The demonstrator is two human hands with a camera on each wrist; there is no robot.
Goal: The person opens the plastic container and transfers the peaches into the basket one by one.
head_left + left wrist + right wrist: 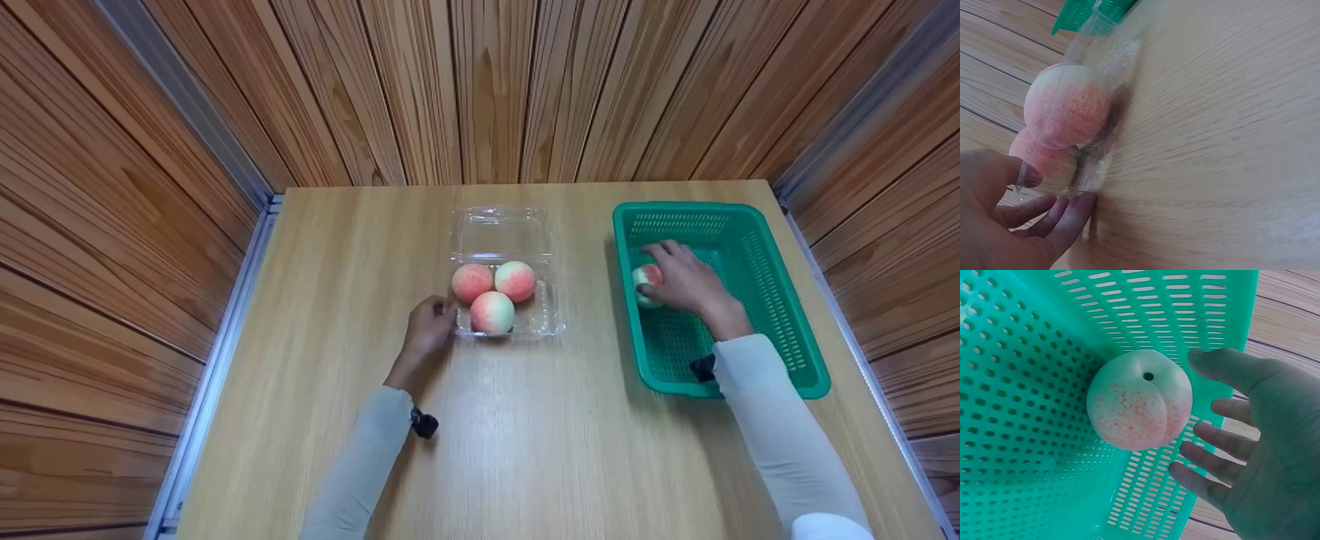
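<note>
A clear plastic container (545,311) lies on the table with its lid (499,234) folded back. Three pink-and-cream peaches (493,313) sit in it, two behind and one in front. My left hand (430,326) pinches the container's left edge; in the left wrist view the hand (1010,214) has its thumb over the rim and its fingers outside. Inside the green basket (787,300), my right hand (686,281) is at a single peach (648,279). In the right wrist view, the right hand's fingers (1213,464) are spread beside that peach (1140,400).
The green basket stands on the right of the wooden table (315,300), with a gap between it and the container. Wood-panelled walls (487,90) rise behind the table and at both sides, with metal rails (217,360) along the side edges.
</note>
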